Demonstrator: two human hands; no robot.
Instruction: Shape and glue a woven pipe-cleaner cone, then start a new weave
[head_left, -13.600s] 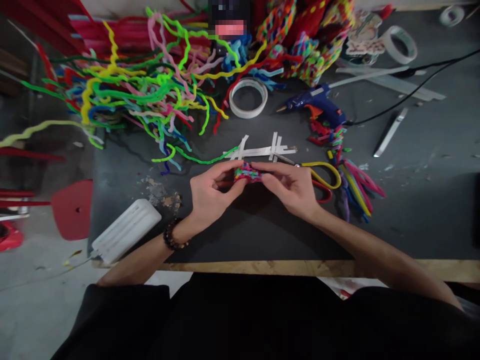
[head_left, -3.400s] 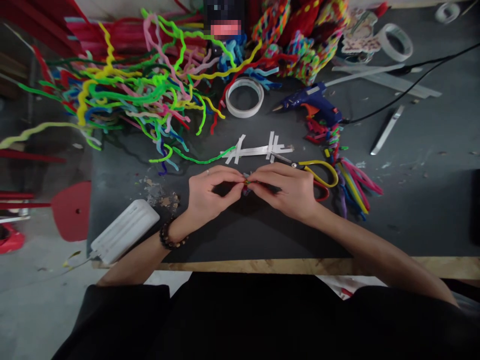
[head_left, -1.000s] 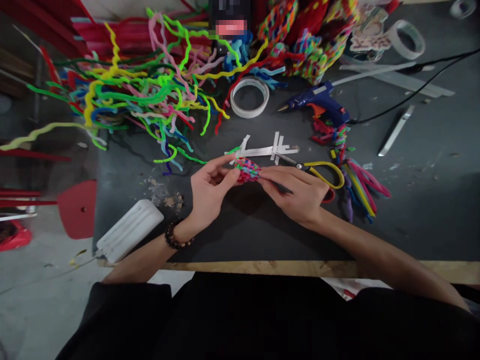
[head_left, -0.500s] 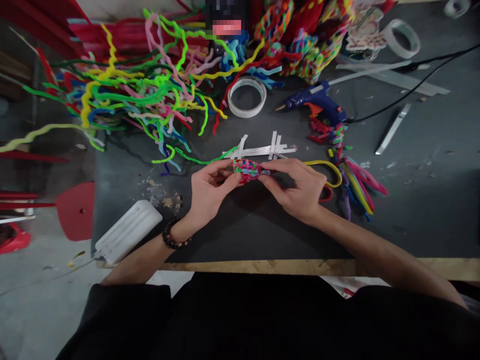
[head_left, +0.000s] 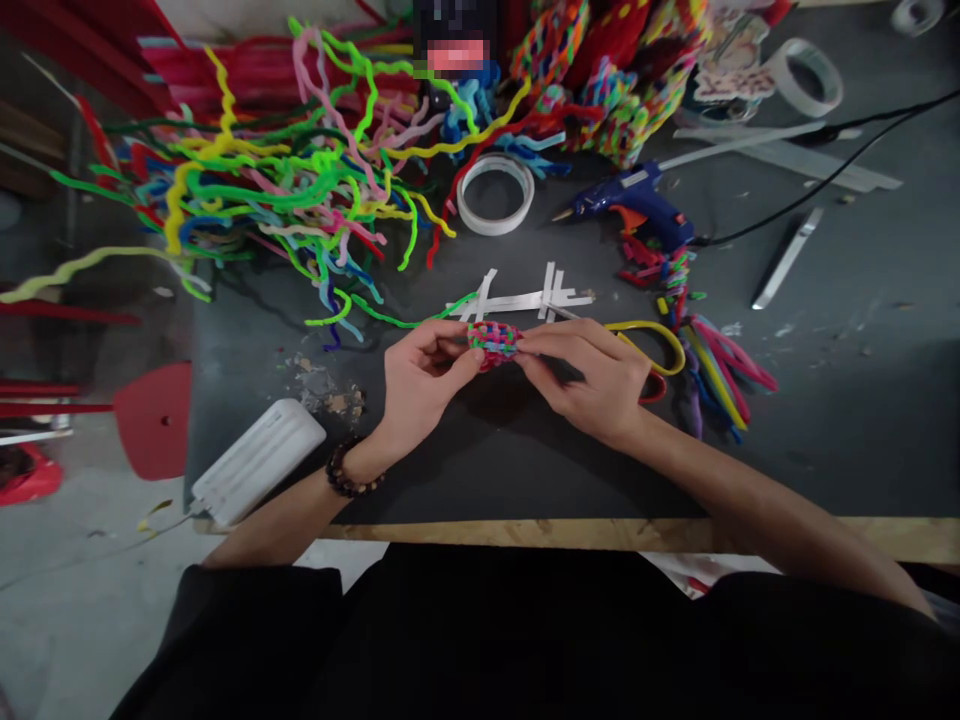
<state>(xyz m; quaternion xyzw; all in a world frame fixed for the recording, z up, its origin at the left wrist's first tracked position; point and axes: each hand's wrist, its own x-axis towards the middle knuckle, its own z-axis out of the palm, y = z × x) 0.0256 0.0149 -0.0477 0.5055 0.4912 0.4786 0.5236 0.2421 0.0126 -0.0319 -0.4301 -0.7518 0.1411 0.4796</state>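
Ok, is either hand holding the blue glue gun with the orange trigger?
No, the glue gun lies on the dark grey tabletop, while the left hand and right hand pinch the small multicoloured woven piece.

Here we go: 2 hands up, 1 L hand point(head_left: 420, 388) & 1 R hand point(head_left: 596, 382), w/ 1 woven pc. point(head_left: 495, 341)! Tape rolls point(head_left: 495, 226): 3. Glue gun point(head_left: 637, 202), 1; scissors point(head_left: 679, 349), 1 pr.; slim metal tool point(head_left: 787, 260), 1; white box point(head_left: 259, 460), 1; red seat point(head_left: 154, 425), 1. White strips point(head_left: 517, 302): several, exact no. unclear. Fuzzy stems point(head_left: 322, 185)? Too tangled to count!
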